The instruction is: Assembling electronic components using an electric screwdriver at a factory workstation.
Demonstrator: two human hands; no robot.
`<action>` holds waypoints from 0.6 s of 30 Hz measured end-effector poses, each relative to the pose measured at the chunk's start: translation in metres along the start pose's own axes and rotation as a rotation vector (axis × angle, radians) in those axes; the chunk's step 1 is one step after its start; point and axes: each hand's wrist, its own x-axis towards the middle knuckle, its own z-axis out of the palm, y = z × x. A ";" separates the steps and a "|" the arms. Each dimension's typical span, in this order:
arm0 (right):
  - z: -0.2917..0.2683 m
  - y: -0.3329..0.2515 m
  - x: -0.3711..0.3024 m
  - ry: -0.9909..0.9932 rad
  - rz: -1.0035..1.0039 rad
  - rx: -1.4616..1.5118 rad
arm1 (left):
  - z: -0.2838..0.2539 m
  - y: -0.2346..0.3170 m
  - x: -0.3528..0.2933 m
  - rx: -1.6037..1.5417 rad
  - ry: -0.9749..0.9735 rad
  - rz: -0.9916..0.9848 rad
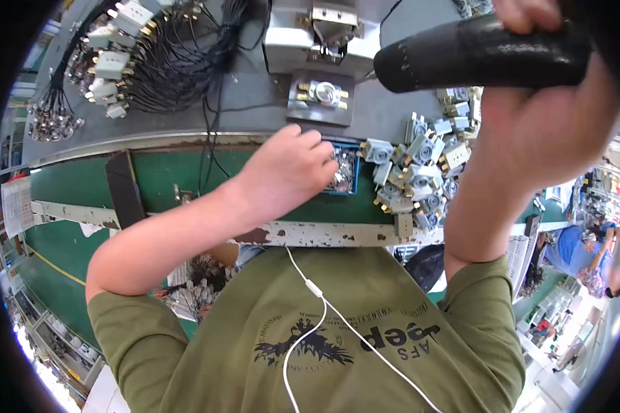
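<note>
My left hand (293, 165) is closed, fingers curled down at the left side of a small blue tray (357, 168) of tiny shiny metal parts. Whatever is between its fingertips, if anything, is hidden. High at the right, my right hand (548, 124) wraps round a thick black handle (455, 55) with a rounded end, held roughly level. Just beyond my left hand, a metal fixture block (317, 113) carries a plug part with a round middle and brass pins (322, 94). Behind it stands a metal machine head (334, 31).
Several grey plug housings (420, 165) are heaped right of the tray. At the far left lie bundled black cords (179, 76) with plug ends (114, 65). A dark upright bracket (124, 189) stands on the green surface. Another person (582, 248) is at the far right.
</note>
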 end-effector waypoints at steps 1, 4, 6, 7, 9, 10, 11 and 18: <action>-0.009 0.004 0.008 0.006 -0.014 0.001 | 0.000 0.000 0.000 0.021 0.001 0.005; 0.012 0.026 0.019 0.027 -0.048 -0.006 | -0.005 0.003 -0.002 -0.033 0.002 -0.038; 0.029 0.030 0.022 0.020 -0.061 -0.005 | -0.002 0.007 -0.002 -0.073 0.022 -0.069; 0.029 0.032 0.024 0.015 -0.064 -0.005 | 0.000 0.006 -0.002 -0.093 0.023 -0.092; 0.044 0.049 0.027 0.130 -0.078 0.397 | -0.002 0.007 -0.002 -0.042 0.004 -0.068; 0.050 0.057 0.028 0.241 -0.079 0.805 | -0.002 0.005 -0.001 0.005 -0.018 -0.054; 0.047 0.049 0.028 0.232 -0.076 0.810 | -0.004 0.005 -0.002 0.007 -0.012 -0.062; 0.050 0.064 0.027 0.173 -0.051 0.329 | -0.007 0.002 -0.001 0.012 -0.018 -0.056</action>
